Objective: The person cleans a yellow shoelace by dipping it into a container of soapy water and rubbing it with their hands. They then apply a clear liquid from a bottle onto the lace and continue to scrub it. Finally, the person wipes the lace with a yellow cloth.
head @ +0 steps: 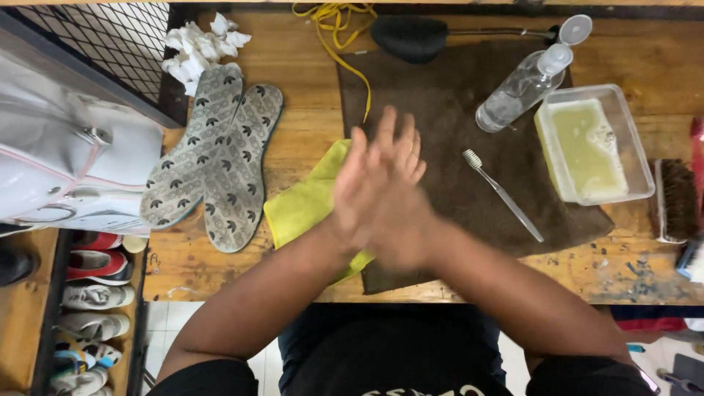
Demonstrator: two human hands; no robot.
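Wooden counter [308, 51] under me, scuffed and paint-flecked along the near edge, with a dark brown towel [455, 110] spread over its middle. My left hand [359, 183] and right hand [400, 198] are pressed palm to palm above the towel's near left corner, fingers [389, 132] stretched out straight and holding nothing; motion blur smears the right one. A yellow cloth [304, 205] lies just under and left of my hands, partly tucked beneath the towel edge. On the towel to the right, a clear toothbrush [502, 194] lies diagonally, bristles toward the far end. Beyond it a clear bottle [521, 88] lies tilted with its flip cap open, touching a clear plastic tub [594, 143] of yellowish liquid. A black shoe tree [411, 37] sits at the towel's far edge, a yellow lace [337, 29] beside it. Two patterned grey insoles [216, 161] lie side by side at left, crumpled white paper [198, 44] above them. A brown bristle brush [675, 198] at far right. Shoes on a rack [92, 308] lower left.
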